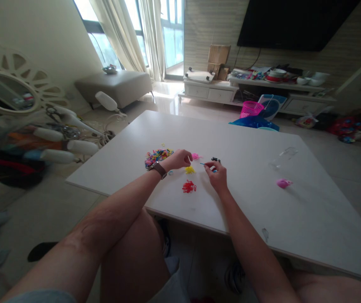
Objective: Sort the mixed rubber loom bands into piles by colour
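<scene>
My right hand point(216, 174) pinches a small thin blue loop-shaped piece point(202, 163) between thumb and fingertips, above the white table. My left hand point(180, 159), with a watch on the wrist, has its fingers curled in; whatever they may hold is hidden. Just below its fingertips lies a small yellow pile point(189, 170). A pink pile point(195, 156) is behind it, and a red pile point(188, 187) of small loops lies nearer to me. Black pieces point(215, 159) sit behind my right hand, which partly covers some blue ones. A mixed-colour heap point(158, 156) lies left of my left hand.
On the right of the white table point(246, 206) are a pink object point(283, 183) and a clear plastic container point(284, 157). A small clear piece point(265, 234) lies by the front edge. Beyond the table stands a pink basket point(250, 109); a white padded-arm stand point(82, 147) is at left.
</scene>
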`<state>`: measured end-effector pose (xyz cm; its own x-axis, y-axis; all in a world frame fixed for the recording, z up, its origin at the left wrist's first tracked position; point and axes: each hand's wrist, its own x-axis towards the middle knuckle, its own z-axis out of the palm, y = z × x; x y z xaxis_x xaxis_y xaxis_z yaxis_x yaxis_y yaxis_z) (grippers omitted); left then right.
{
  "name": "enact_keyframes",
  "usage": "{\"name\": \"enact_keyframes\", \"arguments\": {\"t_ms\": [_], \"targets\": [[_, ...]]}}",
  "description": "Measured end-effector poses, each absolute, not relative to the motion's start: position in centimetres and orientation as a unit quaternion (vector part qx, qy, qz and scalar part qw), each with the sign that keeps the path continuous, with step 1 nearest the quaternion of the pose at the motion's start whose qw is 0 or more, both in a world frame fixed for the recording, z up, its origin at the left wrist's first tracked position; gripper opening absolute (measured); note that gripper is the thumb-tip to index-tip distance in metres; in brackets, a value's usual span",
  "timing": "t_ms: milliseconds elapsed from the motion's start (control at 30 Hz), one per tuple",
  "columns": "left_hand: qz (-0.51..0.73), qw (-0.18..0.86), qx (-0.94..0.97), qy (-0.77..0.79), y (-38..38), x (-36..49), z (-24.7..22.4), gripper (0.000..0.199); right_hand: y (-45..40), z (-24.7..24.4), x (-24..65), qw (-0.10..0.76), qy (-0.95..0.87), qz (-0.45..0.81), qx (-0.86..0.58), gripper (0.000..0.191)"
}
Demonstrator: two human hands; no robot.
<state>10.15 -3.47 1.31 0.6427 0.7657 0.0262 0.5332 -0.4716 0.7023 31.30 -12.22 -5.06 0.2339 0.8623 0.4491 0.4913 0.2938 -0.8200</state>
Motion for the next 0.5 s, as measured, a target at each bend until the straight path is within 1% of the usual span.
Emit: {"name": "enact_keyframes", "arguments": {"t_ms": [300, 500], "targets": [[0.192, 0.315, 0.855, 0.365, -3.22, 10.37, 1.17, 0.021, -12.35, -4.81, 31.07, 0.529, -0.607, 0.169, -0.569, 0.016], [0.207, 0.339, 0.854, 0.336, -3.73, 10.73, 1.8, 0.015, -12.48, -4.59, 30.92, 0.523, -0.618, 0.164, -0.564, 0.016]]}}
